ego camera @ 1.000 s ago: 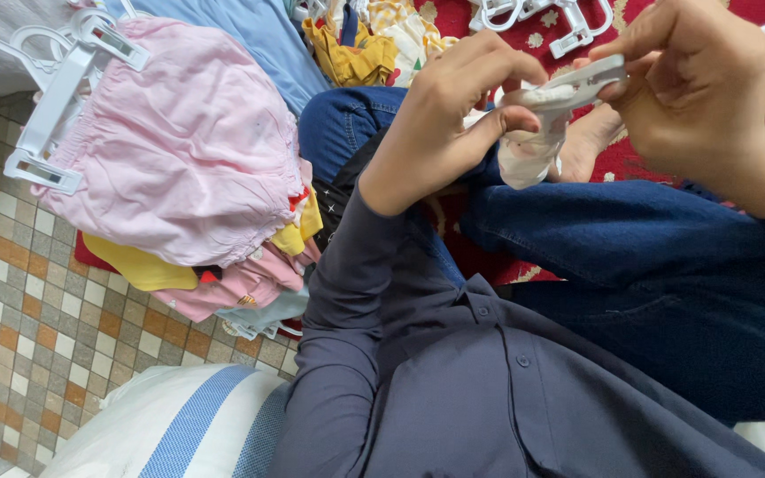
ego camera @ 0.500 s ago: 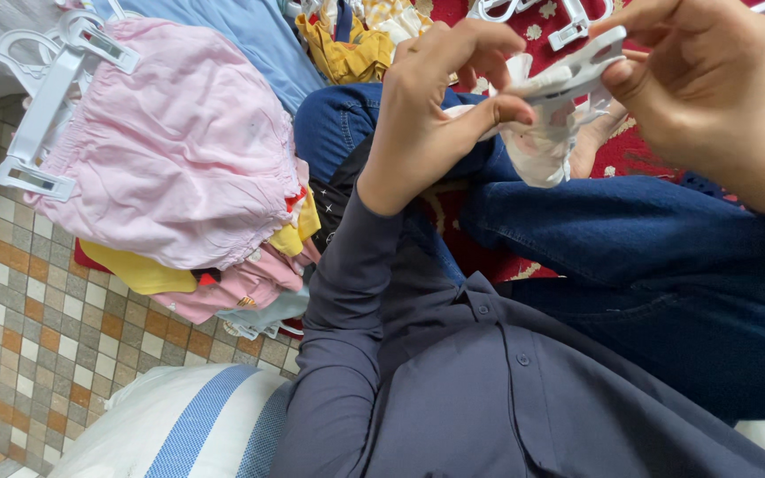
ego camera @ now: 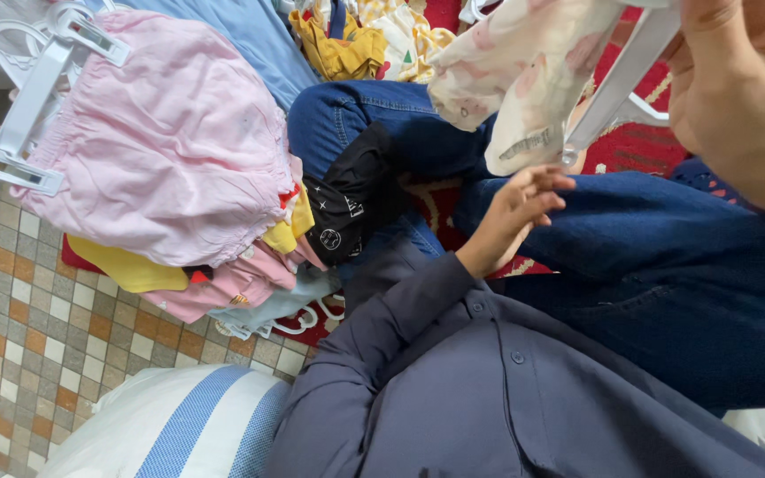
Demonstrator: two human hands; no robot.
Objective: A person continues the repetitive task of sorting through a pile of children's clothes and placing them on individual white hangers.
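Right hand (ego camera: 741,97) grips white hanger (ego camera: 617,84); small floral garment (ego camera: 524,75) dangles above my open, empty left hand (ego camera: 511,217).
I judge it light, limp; hold the stiff hanger.

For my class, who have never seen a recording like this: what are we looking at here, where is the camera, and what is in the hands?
There is no machine here. The camera sits on a person's head and looks down, so you see their own dark shirt, jeans and two bare hands. The right hand, very close to the lens, holds a white plastic clip hanger with a small pale patterned garment hanging from it. The left hand is open, low by the jeans under the garment, gripping nothing. Beside the person, on a tiled floor, lies a pile of small clothes on hangers, with pink shorts on top. A white cloth with blue stripes lies nearer the camera.
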